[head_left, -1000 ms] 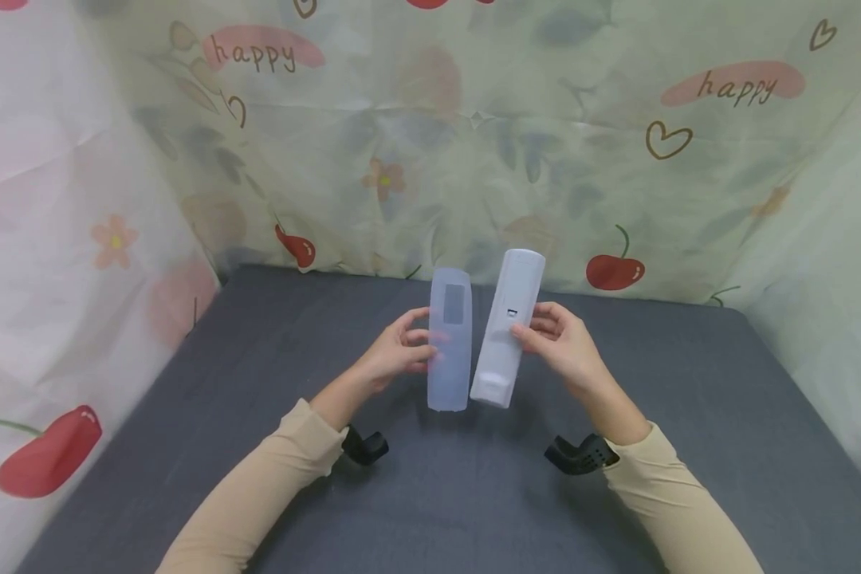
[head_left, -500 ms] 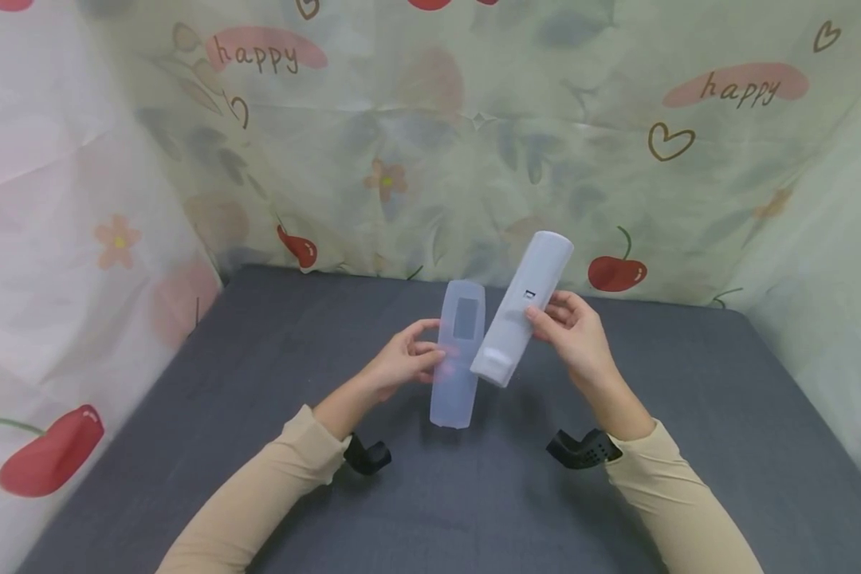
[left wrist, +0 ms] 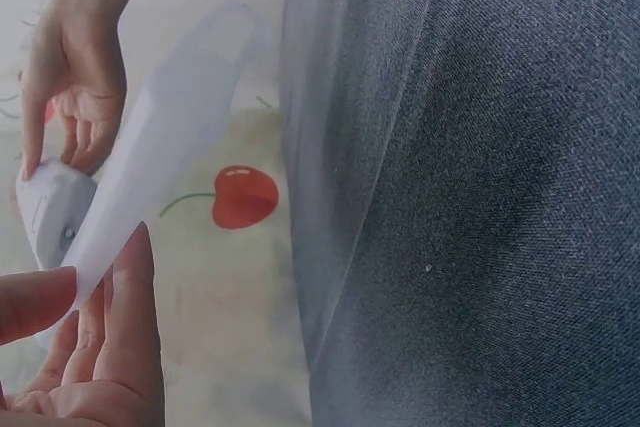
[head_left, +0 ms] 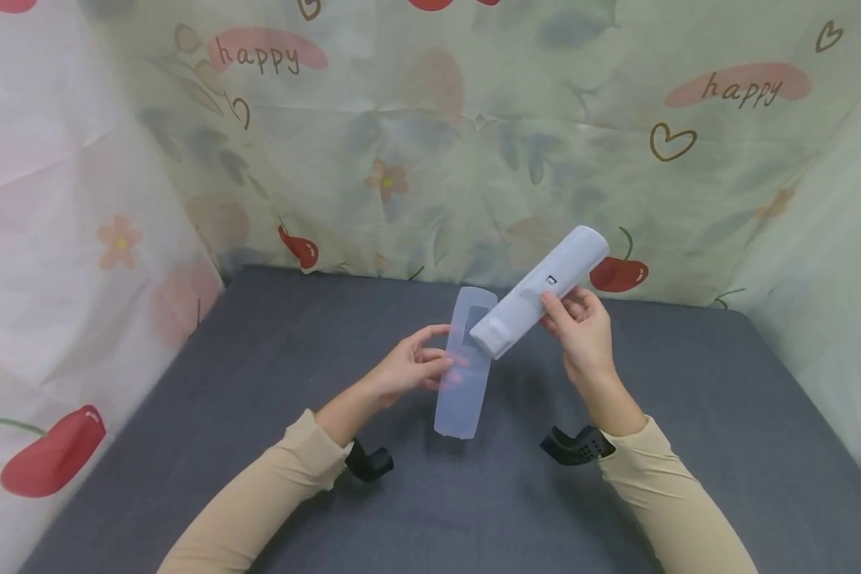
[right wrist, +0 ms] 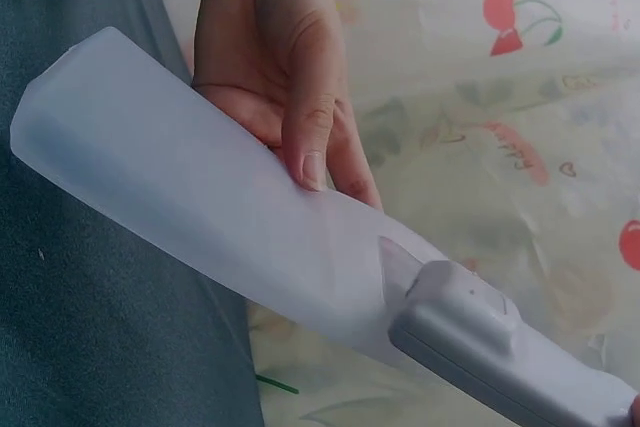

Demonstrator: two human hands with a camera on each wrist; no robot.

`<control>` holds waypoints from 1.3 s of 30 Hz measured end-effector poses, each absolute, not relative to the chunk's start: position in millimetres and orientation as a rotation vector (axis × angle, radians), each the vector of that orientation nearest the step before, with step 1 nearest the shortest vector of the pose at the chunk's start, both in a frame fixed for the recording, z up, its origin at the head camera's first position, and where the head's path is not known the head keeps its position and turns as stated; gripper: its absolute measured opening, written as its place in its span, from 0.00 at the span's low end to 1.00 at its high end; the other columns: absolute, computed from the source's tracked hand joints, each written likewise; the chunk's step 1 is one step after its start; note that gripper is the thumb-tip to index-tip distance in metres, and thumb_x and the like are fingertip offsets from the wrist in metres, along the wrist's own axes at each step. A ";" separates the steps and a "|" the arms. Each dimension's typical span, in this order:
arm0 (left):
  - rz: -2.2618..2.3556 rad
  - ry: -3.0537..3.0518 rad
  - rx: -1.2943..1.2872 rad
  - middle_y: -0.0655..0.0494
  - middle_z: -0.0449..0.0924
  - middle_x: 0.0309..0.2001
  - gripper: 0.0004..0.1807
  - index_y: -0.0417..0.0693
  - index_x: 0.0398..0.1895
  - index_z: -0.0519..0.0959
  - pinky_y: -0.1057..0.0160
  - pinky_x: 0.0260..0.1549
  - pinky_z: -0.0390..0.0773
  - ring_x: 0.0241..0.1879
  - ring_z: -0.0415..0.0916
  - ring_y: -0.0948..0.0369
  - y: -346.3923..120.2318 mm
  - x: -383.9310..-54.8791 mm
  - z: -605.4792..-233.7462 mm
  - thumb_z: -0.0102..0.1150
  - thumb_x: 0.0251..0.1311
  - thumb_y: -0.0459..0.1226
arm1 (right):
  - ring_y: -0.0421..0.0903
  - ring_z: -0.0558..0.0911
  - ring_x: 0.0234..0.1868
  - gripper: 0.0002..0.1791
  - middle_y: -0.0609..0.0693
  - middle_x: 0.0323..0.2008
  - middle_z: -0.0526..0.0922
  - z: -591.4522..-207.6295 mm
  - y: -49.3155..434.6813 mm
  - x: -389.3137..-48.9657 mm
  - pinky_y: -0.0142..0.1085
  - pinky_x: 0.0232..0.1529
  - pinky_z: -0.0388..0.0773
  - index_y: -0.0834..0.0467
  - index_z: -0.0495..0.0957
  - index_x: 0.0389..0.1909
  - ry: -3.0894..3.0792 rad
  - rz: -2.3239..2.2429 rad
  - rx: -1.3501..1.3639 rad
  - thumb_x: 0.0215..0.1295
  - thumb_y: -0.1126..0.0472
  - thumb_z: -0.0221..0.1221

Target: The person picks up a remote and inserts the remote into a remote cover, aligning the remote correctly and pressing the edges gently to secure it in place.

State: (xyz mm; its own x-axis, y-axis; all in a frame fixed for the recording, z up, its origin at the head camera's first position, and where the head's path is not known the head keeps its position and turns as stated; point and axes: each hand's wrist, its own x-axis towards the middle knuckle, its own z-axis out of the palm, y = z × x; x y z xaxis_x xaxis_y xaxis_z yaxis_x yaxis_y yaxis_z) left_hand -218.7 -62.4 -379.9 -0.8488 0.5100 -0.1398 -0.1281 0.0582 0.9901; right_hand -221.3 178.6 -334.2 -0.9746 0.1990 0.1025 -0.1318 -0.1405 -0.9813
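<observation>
My left hand (head_left: pixel 412 368) pinches a translucent silicone remote cover (head_left: pixel 462 406) by its left edge, thumb in front and fingers behind. The cover stands nearly upright, leaning slightly right, with a rectangular window near its top. In my right hand (head_left: pixel 581 331) is a white remote control (head_left: pixel 531 299), held between thumb and fingers with its back towards the head camera. It slants steeply, its lower end in front of the cover's upper right part. In the right wrist view, the remote (right wrist: pixel 480 337) overlaps the cover (right wrist: pixel 180 177) near the window; whether they touch I cannot tell.
Both things are held above a dark grey cloth-covered table (head_left: pixel 258 478). A printed curtain (head_left: pixel 430 159) with cherries and "happy" lettering closes off the back and sides. Black wrist mounts (head_left: pixel 577 446) stick out inward from both sleeves.
The remote has tilted further to the right, its top end swinging right and its lower end rising across the cover. The cover has shifted a little right and down, leaning more.
</observation>
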 end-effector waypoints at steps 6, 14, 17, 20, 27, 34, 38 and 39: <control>1.841 1.887 0.408 0.36 0.75 0.56 0.31 0.51 0.70 0.55 0.54 0.47 0.80 0.39 0.81 0.65 -61.0 -216.9 -378.0 0.51 0.65 0.31 | 0.33 0.80 0.36 0.15 0.40 0.35 0.80 -336.9 173.9 -223.4 0.24 0.38 0.79 0.55 0.64 0.47 -1.782 2.233 -0.145 0.63 0.64 0.57; 1.874 1.875 0.438 0.36 0.74 0.57 0.32 0.52 0.71 0.53 0.53 0.48 0.79 0.41 0.81 0.64 -59.1 -215.9 -379.7 0.50 0.65 0.31 | 0.34 0.79 0.38 0.13 0.44 0.39 0.77 -341.5 168.6 -225.1 0.24 0.39 0.79 0.53 0.63 0.45 -1.695 2.242 -0.184 0.64 0.64 0.56; 1.901 1.879 0.424 0.37 0.75 0.57 0.32 0.54 0.71 0.54 0.53 0.48 0.79 0.41 0.81 0.64 -57.7 -215.3 -379.1 0.50 0.65 0.30 | 0.34 0.79 0.39 0.13 0.46 0.41 0.75 -341.7 167.6 -225.5 0.24 0.39 0.78 0.52 0.62 0.45 -1.678 2.242 -0.213 0.64 0.63 0.56; 1.916 1.885 0.416 0.38 0.75 0.56 0.32 0.55 0.71 0.54 0.54 0.48 0.79 0.41 0.81 0.64 -57.0 -214.7 -378.3 0.50 0.65 0.30 | 0.34 0.79 0.38 0.13 0.46 0.40 0.75 -340.9 166.8 -225.7 0.24 0.39 0.78 0.52 0.62 0.45 -1.646 2.271 -0.243 0.64 0.63 0.56; 1.910 1.877 0.423 0.38 0.74 0.57 0.33 0.54 0.72 0.52 0.55 0.48 0.79 0.42 0.82 0.63 -55.8 -212.6 -377.0 0.49 0.66 0.31 | 0.35 0.79 0.43 0.18 0.47 0.44 0.74 -339.9 164.8 -224.1 0.25 0.44 0.78 0.58 0.60 0.53 -1.663 2.316 -0.252 0.66 0.61 0.54; 1.922 1.869 0.436 0.37 0.73 0.58 0.33 0.53 0.73 0.51 0.55 0.47 0.80 0.41 0.82 0.64 -54.8 -211.0 -375.3 0.48 0.67 0.32 | 0.36 0.78 0.44 0.14 0.47 0.44 0.73 -340.7 162.0 -222.8 0.25 0.44 0.79 0.56 0.61 0.50 -1.656 2.346 -0.232 0.67 0.62 0.52; 1.935 1.869 0.434 0.36 0.73 0.58 0.33 0.53 0.73 0.51 0.56 0.46 0.80 0.40 0.82 0.64 -54.8 -211.3 -375.1 0.48 0.67 0.32 | 0.34 0.79 0.43 0.13 0.46 0.43 0.73 -340.8 161.7 -222.2 0.25 0.44 0.78 0.54 0.61 0.49 -1.676 2.361 -0.209 0.67 0.62 0.52; 1.937 1.869 0.431 0.36 0.73 0.58 0.33 0.53 0.73 0.52 0.56 0.46 0.81 0.39 0.82 0.64 -54.7 -211.4 -374.9 0.48 0.67 0.32 | 0.34 0.79 0.43 0.13 0.46 0.43 0.73 -340.6 161.6 -221.9 0.25 0.45 0.78 0.54 0.61 0.49 -1.676 2.369 -0.205 0.67 0.62 0.52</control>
State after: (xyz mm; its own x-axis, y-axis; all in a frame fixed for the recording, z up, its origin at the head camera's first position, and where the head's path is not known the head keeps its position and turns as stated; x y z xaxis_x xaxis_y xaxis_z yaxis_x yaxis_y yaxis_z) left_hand -211.4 -54.7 -374.9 -0.8671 0.4943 -0.0619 -0.0795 -0.0145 0.9967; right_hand -221.9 161.6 -340.6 -0.9634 0.2672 0.0192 -0.1071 -0.3183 -0.9419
